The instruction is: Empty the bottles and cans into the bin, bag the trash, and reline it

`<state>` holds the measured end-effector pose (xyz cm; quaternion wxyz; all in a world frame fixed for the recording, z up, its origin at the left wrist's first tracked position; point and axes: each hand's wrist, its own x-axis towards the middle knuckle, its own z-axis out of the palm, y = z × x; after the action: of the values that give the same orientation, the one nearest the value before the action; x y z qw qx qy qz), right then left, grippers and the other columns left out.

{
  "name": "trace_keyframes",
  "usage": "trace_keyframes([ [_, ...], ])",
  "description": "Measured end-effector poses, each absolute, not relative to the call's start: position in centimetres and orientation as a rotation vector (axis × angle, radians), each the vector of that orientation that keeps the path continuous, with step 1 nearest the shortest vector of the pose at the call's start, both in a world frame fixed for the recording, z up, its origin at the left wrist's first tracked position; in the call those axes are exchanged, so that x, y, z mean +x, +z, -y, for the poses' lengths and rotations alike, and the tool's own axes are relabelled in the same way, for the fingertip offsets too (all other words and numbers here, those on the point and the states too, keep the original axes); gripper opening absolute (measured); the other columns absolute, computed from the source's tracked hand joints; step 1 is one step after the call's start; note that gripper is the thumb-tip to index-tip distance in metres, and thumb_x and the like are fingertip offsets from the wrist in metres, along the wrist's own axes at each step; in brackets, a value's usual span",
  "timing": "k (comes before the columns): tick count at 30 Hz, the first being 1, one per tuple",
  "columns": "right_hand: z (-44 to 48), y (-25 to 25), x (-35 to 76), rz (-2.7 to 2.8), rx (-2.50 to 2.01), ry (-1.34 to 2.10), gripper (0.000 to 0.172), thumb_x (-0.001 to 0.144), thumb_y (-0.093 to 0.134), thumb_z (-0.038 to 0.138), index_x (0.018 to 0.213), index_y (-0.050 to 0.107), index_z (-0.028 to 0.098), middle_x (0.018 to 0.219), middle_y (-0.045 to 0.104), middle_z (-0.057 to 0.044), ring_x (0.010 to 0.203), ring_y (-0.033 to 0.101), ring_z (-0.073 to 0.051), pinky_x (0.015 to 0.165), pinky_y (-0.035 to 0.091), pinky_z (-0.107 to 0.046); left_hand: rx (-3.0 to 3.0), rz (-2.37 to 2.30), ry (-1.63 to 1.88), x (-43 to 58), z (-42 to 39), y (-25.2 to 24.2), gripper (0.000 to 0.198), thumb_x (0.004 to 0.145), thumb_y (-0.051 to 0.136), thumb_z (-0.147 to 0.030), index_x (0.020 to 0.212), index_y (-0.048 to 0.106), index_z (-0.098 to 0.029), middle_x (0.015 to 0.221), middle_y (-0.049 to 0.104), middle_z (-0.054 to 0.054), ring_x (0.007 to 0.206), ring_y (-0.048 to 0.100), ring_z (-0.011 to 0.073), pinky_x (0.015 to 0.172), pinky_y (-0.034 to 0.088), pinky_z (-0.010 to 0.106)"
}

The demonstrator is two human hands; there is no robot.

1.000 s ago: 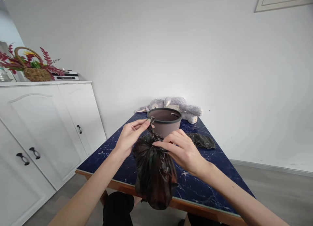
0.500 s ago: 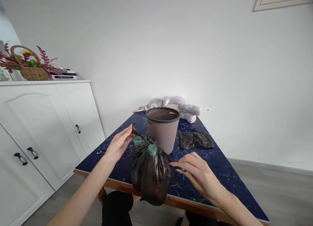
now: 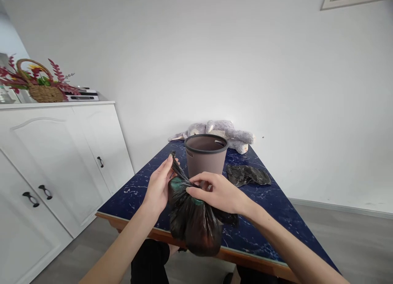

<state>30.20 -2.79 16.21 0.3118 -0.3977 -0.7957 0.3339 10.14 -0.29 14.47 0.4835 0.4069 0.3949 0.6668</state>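
Observation:
A full black plastic bag (image 3: 204, 233) hangs at the table's front edge, gathered at its top. Bottle-like shapes with green caps show through the thin film. My left hand (image 3: 161, 179) pinches one twisted end of the bag and pulls it up to the left. Thumb and fingers of my right hand (image 3: 216, 190) are closed on the gathered neck, at the middle of the bag. The bag's other end hangs loose to the right, under my right wrist. Just behind the bag stands a brown trash bin (image 3: 205, 163) with a dark rim; its visible inner wall is bare.
A second, crumpled black plastic bag (image 3: 248, 175) lies flat right of the bin. A grey plush toy (image 3: 239, 136) lies at the table's far end by the wall. The blue marbled table (image 3: 132, 194) narrows away from me. White cabinets (image 3: 55, 153) bearing a flower basket (image 3: 46, 93) stand left.
My right hand has let go of the bag's right end and moved left to the gathered neck. My left hand still holds its end, shifted slightly right.

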Motion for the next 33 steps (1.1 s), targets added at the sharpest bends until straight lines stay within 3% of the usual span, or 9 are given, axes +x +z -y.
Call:
trace_keyframes([
  [3,2.6,16.6,30.3,2.146,-1.069,0.923,0.014,0.091,0.067,0.035,0.084,0.071,0.023,0.081,0.063,0.002,0.073,0.051,-0.015,0.065,0.037,-0.029,1.035,-0.917,1.583,10.4,0.6,14.6,0.048,0.072,0.092,-0.057,0.095,0.078,-0.017,0.097,0.079,0.008,0.089,0.073,0.0214,0.079,0.055,0.029],
  [6,2.2,16.2,31.2,2.157,-1.073,0.976,0.018,0.088,0.068,0.033,0.075,0.061,0.022,0.073,0.057,0.004,0.068,0.047,-0.014,0.063,0.033,-0.028,1.141,-0.901,1.526,10.3,0.8,14.5,0.043,0.081,0.086,-0.056,0.100,0.078,-0.019,0.108,0.079,0.008,0.100,0.071,0.0222,0.087,0.053,0.029],
  [9,2.2,15.7,33.2,2.091,-1.083,1.034,0.024,0.091,0.068,0.040,0.078,0.060,0.022,0.074,0.058,0.003,0.068,0.050,-0.014,0.064,0.036,-0.028,1.213,-0.983,1.543,9.2,0.8,13.8,0.046,0.087,0.080,-0.058,0.115,0.077,-0.021,0.119,0.077,0.009,0.116,0.068,0.0263,0.097,0.051,0.032],
  [12,2.8,15.7,36.3,1.933,-1.111,1.136,0.030,0.090,0.070,0.050,0.082,0.061,0.022,0.082,0.065,0.000,0.076,0.059,-0.017,0.070,0.043,-0.029,1.185,-1.123,1.579,6.7,0.2,12.0,0.050,0.086,0.078,-0.063,0.114,0.077,-0.022,0.120,0.076,0.011,0.121,0.066,0.0287,0.100,0.051,0.034],
  [18,4.9,16.8,43.6,1.518,-1.352,1.057,0.046,0.072,0.085,0.062,0.089,0.064,0.025,0.085,0.068,-0.002,0.081,0.066,-0.023,0.071,0.050,-0.032,1.149,-1.435,1.535,0.1,-1.9,5.7,0.064,0.066,0.087,-0.072,0.096,0.078,-0.017,0.098,0.078,0.012,0.103,0.069,0.0281,0.088,0.052,0.031],
  [20,5.2,16.6,45.7,1.468,-1.420,1.010,0.042,0.074,0.083,0.064,0.088,0.067,0.027,0.085,0.070,-0.004,0.081,0.067,-0.024,0.070,0.050,-0.032,1.191,-1.519,1.492,-1.4,-2.5,3.7,0.064,0.063,0.088,-0.073,0.093,0.077,-0.017,0.091,0.078,0.011,0.095,0.070,0.0272,0.084,0.053,0.031],
  [23,4.6,15.3,48.3,1.463,-1.472,0.887,0.036,0.083,0.075,0.064,0.084,0.070,0.028,0.086,0.071,-0.005,0.081,0.067,-0.021,0.070,0.048,-0.031,1.350,-1.589,1.413,-2.6,-3.4,1.5,0.060,0.068,0.082,-0.074,0.092,0.075,-0.019,0.086,0.077,0.009,0.088,0.072,0.0270,0.084,0.054,0.034],
  [26,2.9,13.1,50.5,1.371,-1.520,0.795,0.044,0.077,0.077,0.066,0.086,0.072,0.024,0.087,0.074,-0.005,0.086,0.068,-0.023,0.073,0.048,-0.030,1.544,-1.637,1.331,-2.9,-3.9,0.3,0.058,0.075,0.072,-0.077,0.093,0.074,-0.022,0.085,0.078,0.008,0.085,0.074,0.0278,0.085,0.056,0.038],
  [33,1.2,10.4,52.1,1.084,-1.565,0.708,0.056,0.082,0.071,0.064,0.116,0.073,0.019,0.101,0.079,-0.009,0.098,0.073,-0.028,0.085,0.053,-0.035,1.728,-1.692,1.261,-3.1,-3.9,-0.5,0.051,0.086,0.061,-0.072,0.098,0.071,-0.023,0.085,0.078,0.006,0.085,0.077,0.0262,0.087,0.057,0.037],
])
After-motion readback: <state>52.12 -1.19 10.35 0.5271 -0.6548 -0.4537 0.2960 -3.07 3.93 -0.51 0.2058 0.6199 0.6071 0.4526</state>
